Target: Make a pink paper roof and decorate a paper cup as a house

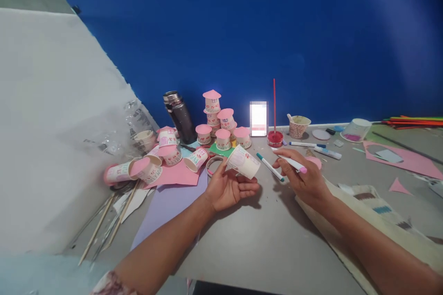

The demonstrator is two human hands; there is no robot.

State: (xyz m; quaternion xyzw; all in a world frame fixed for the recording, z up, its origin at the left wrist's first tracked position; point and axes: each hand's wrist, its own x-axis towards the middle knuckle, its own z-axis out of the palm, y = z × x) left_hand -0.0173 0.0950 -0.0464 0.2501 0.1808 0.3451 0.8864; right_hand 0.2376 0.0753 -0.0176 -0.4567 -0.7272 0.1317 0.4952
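Note:
Tilted on its side, a white paper cup (243, 162) with purple, red and green drawings rests in my left hand (232, 187). The thumb is at the cup's end and the fingers lie beneath it, palm up. A white marker with a pink end (290, 161) is held between the fingers of my right hand (306, 179), just right of the cup. A teal-capped marker (270, 167) lies on the table between cup and right hand. Behind stand several decorated paper cups with pink cone roofs (223, 139), some stacked into a tower.
A dark flask (180, 117) stands at the back left by more cups. Pink paper (180, 176) and purple paper (166, 212) lie left. A red stick in a round base (275, 138), a small patterned cup (299, 127) and markers are behind. A cloth (346, 221) lies right.

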